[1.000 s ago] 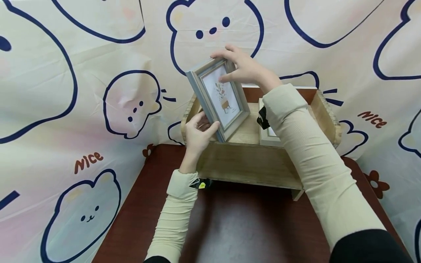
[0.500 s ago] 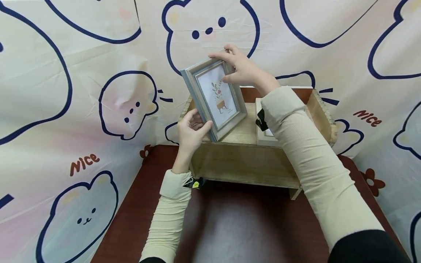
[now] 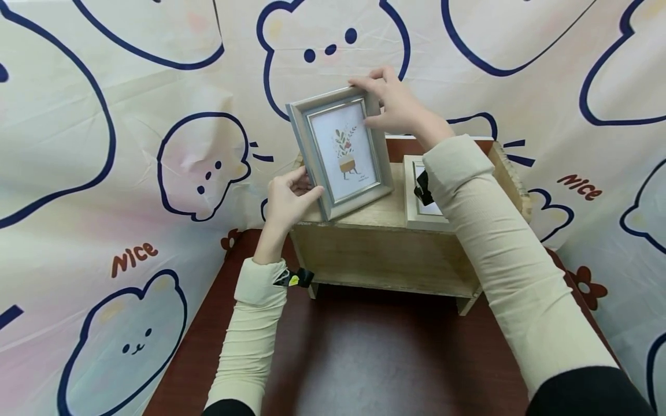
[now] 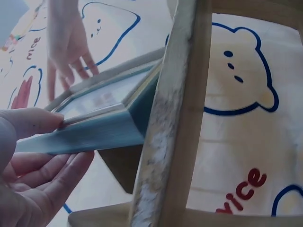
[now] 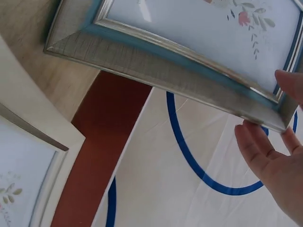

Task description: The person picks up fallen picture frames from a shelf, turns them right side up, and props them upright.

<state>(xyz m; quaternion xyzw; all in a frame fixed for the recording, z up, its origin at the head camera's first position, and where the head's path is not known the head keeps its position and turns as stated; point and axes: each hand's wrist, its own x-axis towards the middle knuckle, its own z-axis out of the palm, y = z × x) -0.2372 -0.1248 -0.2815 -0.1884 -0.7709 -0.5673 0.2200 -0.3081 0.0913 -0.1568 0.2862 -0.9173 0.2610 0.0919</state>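
Note:
A grey-blue picture frame (image 3: 347, 151) with a potted-plant print stands tilted at the left part of a wooden shelf's top. My left hand (image 3: 289, 199) grips its lower left edge; in the left wrist view the thumb (image 4: 40, 120) lies on the front and the fingers curl behind. At the upper right corner my right hand (image 3: 398, 104) pinches the frame, its thumb on the front and fingers behind, as the right wrist view also shows. The frame's lower edge is right at the shelf's top board. A second, cream picture frame (image 3: 413, 216) lies flat beside it, partly hidden by my right sleeve.
The small wooden shelf (image 3: 385, 254) has raised side walls and stands on a dark red-brown table (image 3: 400, 358). Behind and to the sides hangs a cloth (image 3: 208, 86) printed with cartoon bears.
The grey-blue frame has turned to face the camera more squarely. My left hand has moved left with its edge, and my right hand slightly right.

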